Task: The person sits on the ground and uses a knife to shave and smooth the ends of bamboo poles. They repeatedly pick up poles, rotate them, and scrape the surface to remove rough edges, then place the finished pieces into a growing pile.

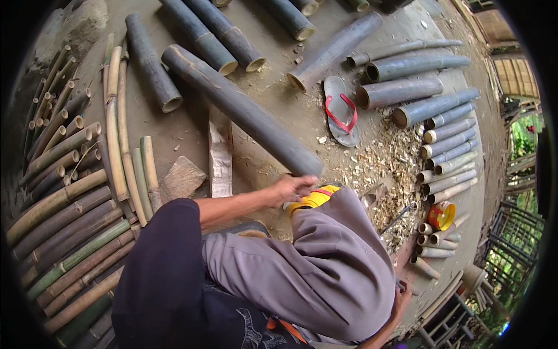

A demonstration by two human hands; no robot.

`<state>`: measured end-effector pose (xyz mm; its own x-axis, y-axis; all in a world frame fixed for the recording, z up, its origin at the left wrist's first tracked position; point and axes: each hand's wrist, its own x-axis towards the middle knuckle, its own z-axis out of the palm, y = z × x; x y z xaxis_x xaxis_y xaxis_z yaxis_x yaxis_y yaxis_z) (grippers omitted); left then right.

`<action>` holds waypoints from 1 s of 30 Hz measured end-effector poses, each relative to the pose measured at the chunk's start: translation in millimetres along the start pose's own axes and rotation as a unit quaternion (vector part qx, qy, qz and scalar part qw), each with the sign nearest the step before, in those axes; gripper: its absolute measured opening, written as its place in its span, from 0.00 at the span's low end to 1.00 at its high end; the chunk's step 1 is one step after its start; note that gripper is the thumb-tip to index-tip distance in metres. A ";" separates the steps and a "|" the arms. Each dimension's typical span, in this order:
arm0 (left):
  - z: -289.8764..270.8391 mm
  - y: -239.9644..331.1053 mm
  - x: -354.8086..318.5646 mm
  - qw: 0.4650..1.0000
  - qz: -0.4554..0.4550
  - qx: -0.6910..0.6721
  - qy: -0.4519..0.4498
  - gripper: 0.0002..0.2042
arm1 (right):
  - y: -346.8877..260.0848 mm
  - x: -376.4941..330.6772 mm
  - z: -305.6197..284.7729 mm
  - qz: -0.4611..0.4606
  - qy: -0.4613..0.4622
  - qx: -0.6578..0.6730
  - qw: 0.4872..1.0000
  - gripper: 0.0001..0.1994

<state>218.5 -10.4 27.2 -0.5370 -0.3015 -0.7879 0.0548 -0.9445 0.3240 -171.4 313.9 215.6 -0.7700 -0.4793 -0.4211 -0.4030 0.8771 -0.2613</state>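
Where the left hand (295, 189) meets the dark bamboo tube (244, 110), one-end support could let it roll; fingers' closure, right hand (400, 299) included, unclear.

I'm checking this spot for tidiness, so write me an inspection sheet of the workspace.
Surface: brown ground, littered with wood shavings right of centre.
Job's things: dark bamboo tube slants across the middle, its lower end at the left hand.
Clutter: grey sandal with red straps; red-and-yellow tin among cut tubes.
Hands: left beside the tube's end, grip unclear; right hand low beside the trousers, partly hidden, grip unclear.
Cables: nothing seen.
Surroundings: bamboo poles piled at left; greenery beyond the right edge.
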 end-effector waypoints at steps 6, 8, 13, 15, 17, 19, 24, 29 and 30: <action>57.7 18.9 0.0 0.706 0.502 0.499 -0.029 0.15 | 53.3 8.0 5.2 0.028 0.015 0.008 0.999 0.16; 49.4 60.5 -2.5 0.611 0.530 0.586 0.032 0.23 | 60.1 7.8 2.4 0.003 0.013 -0.022 1.000 0.15; -19.3 117.6 33.4 0.383 0.311 0.858 0.143 0.44 | 37.4 12.1 -5.3 0.017 0.010 0.002 1.000 0.17; -44.0 129.8 55.4 0.333 0.362 0.866 0.095 0.42 | 19.3 12.8 -7.3 0.026 0.005 0.036 0.999 0.17; -29.5 143.6 55.1 0.359 0.325 0.873 0.052 0.41 | 22.5 14.4 -11.0 0.001 -0.003 0.003 1.000 0.16; -12.4 157.8 46.6 0.386 0.289 0.876 0.018 0.42 | 23.9 16.5 -19.7 -0.018 -0.015 -0.007 1.000 0.16; 24.5 161.3 36.0 0.416 0.265 0.870 -0.034 0.44 | -0.3 28.2 -16.3 -0.060 0.045 0.025 0.997 0.16; 47.8 157.1 30.4 0.423 0.264 0.865 -0.062 0.44 | -9.8 41.5 31.1 -0.054 -0.030 0.049 0.997 0.16; 49.2 154.8 32.1 0.416 0.268 0.866 -0.066 0.44 | -1.6 44.3 47.6 -0.056 -0.044 0.049 0.996 0.16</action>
<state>168.4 -159.8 77.9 -0.8868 -0.2901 -0.3597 -0.4309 0.8004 0.4169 -181.4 289.8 156.1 -0.6743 -0.5789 -0.4585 -0.4301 0.8125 -0.3935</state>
